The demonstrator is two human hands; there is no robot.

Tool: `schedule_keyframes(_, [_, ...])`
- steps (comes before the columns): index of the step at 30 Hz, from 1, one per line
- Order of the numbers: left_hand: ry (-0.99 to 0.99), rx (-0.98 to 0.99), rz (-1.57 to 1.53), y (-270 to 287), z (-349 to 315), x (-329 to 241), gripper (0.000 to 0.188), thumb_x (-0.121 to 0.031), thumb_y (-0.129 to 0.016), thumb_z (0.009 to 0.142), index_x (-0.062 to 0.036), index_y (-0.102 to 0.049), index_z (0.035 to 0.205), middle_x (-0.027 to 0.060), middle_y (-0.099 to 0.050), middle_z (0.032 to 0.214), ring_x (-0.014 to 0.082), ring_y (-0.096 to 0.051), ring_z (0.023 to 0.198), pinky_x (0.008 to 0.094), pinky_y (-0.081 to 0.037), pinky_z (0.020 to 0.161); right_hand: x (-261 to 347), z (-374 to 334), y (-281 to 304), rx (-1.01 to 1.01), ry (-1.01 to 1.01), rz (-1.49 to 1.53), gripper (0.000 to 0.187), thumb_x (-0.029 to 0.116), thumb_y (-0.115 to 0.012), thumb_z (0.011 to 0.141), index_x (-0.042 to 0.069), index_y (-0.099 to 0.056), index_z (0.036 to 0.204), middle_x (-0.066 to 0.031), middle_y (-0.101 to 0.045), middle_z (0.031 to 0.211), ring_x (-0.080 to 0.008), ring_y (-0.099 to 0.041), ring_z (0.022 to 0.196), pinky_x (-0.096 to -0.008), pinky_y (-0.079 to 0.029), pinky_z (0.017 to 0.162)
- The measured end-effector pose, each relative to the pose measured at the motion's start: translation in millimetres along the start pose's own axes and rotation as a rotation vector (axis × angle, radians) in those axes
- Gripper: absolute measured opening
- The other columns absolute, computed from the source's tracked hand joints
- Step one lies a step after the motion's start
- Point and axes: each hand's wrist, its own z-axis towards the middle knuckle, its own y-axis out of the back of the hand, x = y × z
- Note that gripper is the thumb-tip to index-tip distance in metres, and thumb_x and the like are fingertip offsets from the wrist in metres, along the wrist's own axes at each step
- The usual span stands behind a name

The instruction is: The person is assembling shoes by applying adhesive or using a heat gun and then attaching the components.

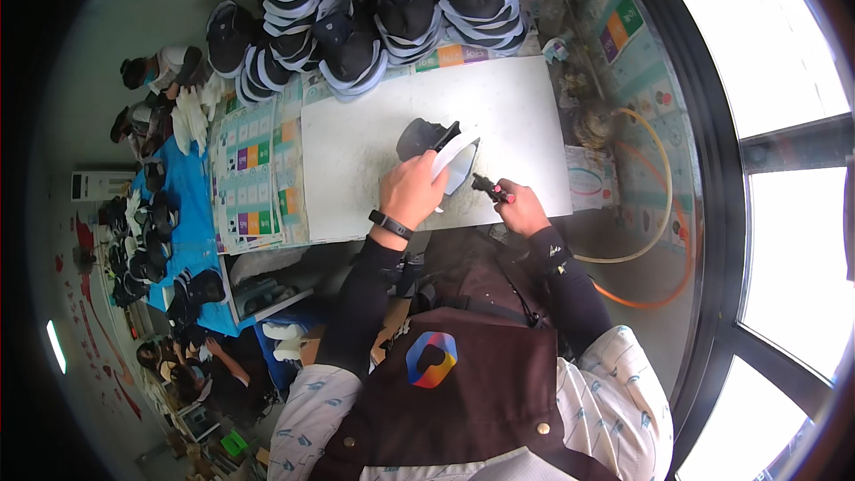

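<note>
My left hand [412, 191] is closed on a black shoe upper [419, 138] with a pale, curved edge band. It holds the upper tilted over the white work board [347, 187]. In my right hand [524, 207] is a small black hand tool [485, 185] with red parts, its dark tip pointing towards the upper. A short gap lies between that tip and the upper. My fingers hide part of the tool's body, and its exact kind is unclear.
Stacked black-and-grey shoe uppers [352, 44] line the table's far side. Yellow [668, 187] and orange [688, 258] hoses loop at the right, near a stained container [591, 125] and a window. Leftward, a blue-covered table [187, 223] carries shoes, with people working around it.
</note>
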Motion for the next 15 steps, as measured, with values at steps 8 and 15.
schedule_keyframes(8, [0.075, 0.137, 0.135, 17, -33, 20, 0.029, -0.032, -0.067, 0.096, -0.0048, -0.057, 0.096, 0.0219, -0.069, 0.074, 0.046, -0.067, 0.073, 0.0559, -0.052, 0.064, 4, 5, -3, 0.09, 0.015, 0.006, 0.027, 0.015, -0.059, 0.085, 0.003, -0.07, 0.107, -0.0299, -0.07, 0.093, -0.0502, -0.067, 0.092, -0.056, -0.052, 0.085])
schedule_keyframes(15, [0.062, 0.101, 0.077, 18, -52, 36, 0.031, -0.033, -0.065, 0.1, -0.0037, -0.057, 0.096, 0.0231, -0.067, 0.072, 0.0469, -0.066, 0.072, 0.0567, -0.051, 0.063, 15, 9, -8, 0.061, -0.015, 0.064, 0.028, 0.015, -0.059, 0.084, 0.001, -0.07, 0.106, -0.0298, -0.07, 0.093, -0.0508, -0.066, 0.093, -0.0546, -0.052, 0.085])
